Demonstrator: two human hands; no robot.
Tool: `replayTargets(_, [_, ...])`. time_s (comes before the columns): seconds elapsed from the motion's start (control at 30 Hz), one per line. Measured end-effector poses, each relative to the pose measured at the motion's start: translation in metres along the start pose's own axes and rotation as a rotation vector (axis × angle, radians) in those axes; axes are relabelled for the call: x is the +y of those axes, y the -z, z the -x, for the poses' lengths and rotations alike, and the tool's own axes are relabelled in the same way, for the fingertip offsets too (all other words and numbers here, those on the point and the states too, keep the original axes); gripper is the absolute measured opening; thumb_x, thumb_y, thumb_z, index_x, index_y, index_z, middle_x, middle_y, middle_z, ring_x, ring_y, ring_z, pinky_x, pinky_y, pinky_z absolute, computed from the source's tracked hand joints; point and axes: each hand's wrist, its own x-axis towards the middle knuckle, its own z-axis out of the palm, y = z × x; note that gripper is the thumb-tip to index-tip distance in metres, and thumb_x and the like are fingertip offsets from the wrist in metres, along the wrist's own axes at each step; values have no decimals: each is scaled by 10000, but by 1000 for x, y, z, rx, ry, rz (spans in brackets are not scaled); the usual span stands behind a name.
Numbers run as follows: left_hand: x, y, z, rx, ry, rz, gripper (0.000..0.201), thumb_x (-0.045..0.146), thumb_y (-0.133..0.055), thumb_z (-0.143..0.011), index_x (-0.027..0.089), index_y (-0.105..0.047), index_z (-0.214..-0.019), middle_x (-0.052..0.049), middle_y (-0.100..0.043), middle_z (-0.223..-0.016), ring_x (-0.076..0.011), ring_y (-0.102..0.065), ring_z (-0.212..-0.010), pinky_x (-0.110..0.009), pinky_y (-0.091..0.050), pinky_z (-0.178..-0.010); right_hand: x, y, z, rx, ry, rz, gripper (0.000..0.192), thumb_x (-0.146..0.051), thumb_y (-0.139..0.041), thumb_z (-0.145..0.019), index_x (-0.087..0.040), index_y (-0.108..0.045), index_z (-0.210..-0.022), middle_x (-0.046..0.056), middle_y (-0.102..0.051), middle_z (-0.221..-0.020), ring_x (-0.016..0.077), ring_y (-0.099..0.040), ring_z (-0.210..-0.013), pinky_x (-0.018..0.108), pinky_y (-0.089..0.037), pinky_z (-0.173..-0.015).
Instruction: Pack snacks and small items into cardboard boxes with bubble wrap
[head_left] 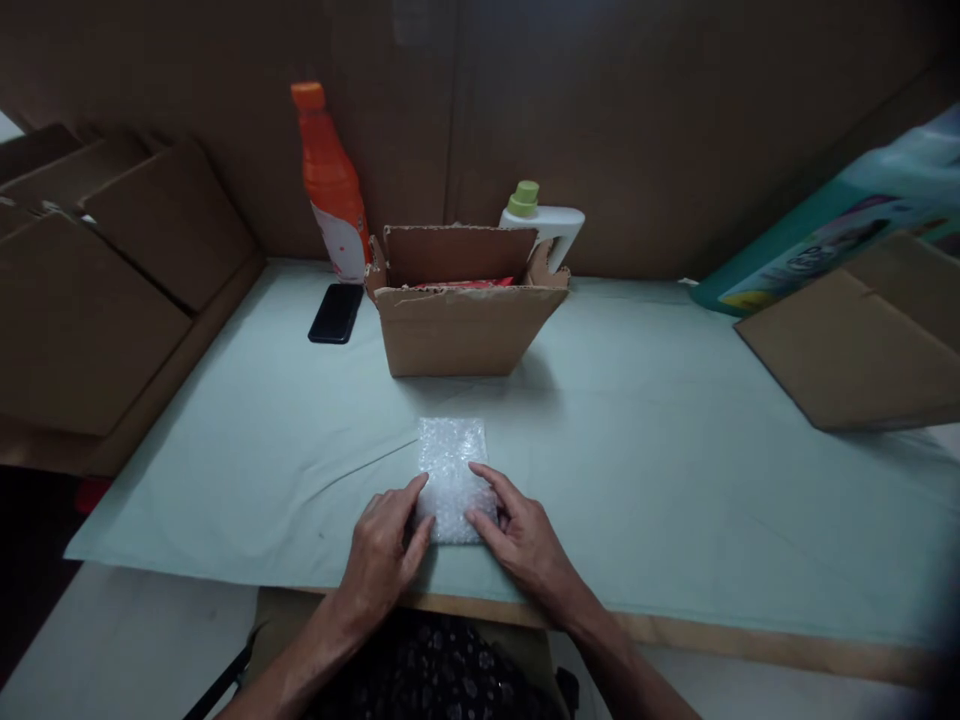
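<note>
A small rectangular piece of bubble wrap lies flat on the pale green cloth near the table's front edge. Whether anything is wrapped inside I cannot tell. My left hand is at its left edge, with thumb and index finger touching that side. On the other side, my right hand holds the right edge, its thumb and index finger resting over the top surface and the other fingers curled and partly hidden. Beyond the bubble wrap stands an open cardboard box with something red inside.
Behind the box are an orange bottle and a white bottle with a green cap. A black phone lies left of the box. Cardboard boxes line the left. At right are a large teal bottle and another cardboard box.
</note>
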Motion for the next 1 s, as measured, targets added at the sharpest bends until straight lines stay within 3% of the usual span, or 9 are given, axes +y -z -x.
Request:
replayTargets(0.17, [-2,-2,-7,-55,12,-84,444,208,-535,-941,175,-497,-1383,-66,-732,-932,-190,-662,-738,-333,-549,-696,-1,13,24,299,377,212,358,-190,-583,-918,-243,-602,-1271,109,-683,-1123,251,-656,-994,409,-546,-838])
replayTargets(0.3, [-4,-4,-11,-97,27,-104,438,221,-526,-943,194,-500,-1379,-42,-714,-878,-188,-668,-735,-331,-558,-710,-3,9,29,-15,574,429,432,-159,-595,-882,-226,-584,-1308,127,-659,-1297,309,-598,-1198,491,-517,-932])
replayTargets(0.4, [-3,2,-11,-59,11,-83,479,248,-549,-951,215,-453,-1418,-73,-696,-995,-203,-683,-859,-344,-574,-773,-1,2,16,-90,579,521,408,-95,-548,-893,-184,-607,-1287,143,-645,-1345,320,-573,-1245,514,-498,-957])
replayTargets(0.5, [2,17,-7,-49,-100,-44,572,289,-625,-909,225,-431,-1444,-168,-564,-1346,-297,-576,-1216,-463,-528,-968,-2,5,4,-95,559,436,352,-67,-488,-932,-188,-644,-1224,116,-728,-1178,271,-652,-1085,469,-517,-907])
replayTargets(0.57, [4,28,-3,-124,-195,15,619,240,-628,-881,226,-414,-1462,-170,-490,-1456,-332,-459,-1352,-541,-440,-1076,-7,12,-1,-146,498,338,308,-117,-463,-972,-202,-660,-1193,89,-757,-1072,242,-684,-962,441,-533,-857])
replayTargets(0.67, [5,34,0,-218,-184,163,605,156,-574,-878,240,-415,-1456,-112,-642,-1285,-272,-565,-1221,-504,-472,-1041,-16,23,-2,-251,339,181,279,-214,-466,-1005,-224,-675,-1190,63,-769,-1082,225,-705,-961,425,-548,-874])
replayTargets(0.8, [3,26,-5,-187,53,261,432,189,-550,-931,241,-531,-1360,-72,-722,-1131,-211,-670,-997,-378,-563,-861,-16,29,-2,-288,156,37,300,-306,-542,-976,-244,-661,-1245,71,-736,-1214,234,-700,-1070,412,-567,-913])
replayTargets(0.9, [2,18,-14,-163,183,289,368,219,-533,-946,201,-577,-1311,-90,-712,-1184,-206,-686,-999,-331,-577,-816,-8,27,-5,-205,173,35,469,-312,-642,-909,-236,-571,-1366,97,-688,-1302,250,-675,-1130,429,-561,-943])
replayTargets(1.0, [0,11,-21,-109,186,256,346,220,-511,-951,185,-589,-1286,-89,-692,-1109,-188,-675,-925,-303,-575,-761,-1,23,-12,-78,275,168,452,-273,-607,-925,-230,-559,-1372,111,-688,-1288,263,-650,-1156,476,-527,-986])
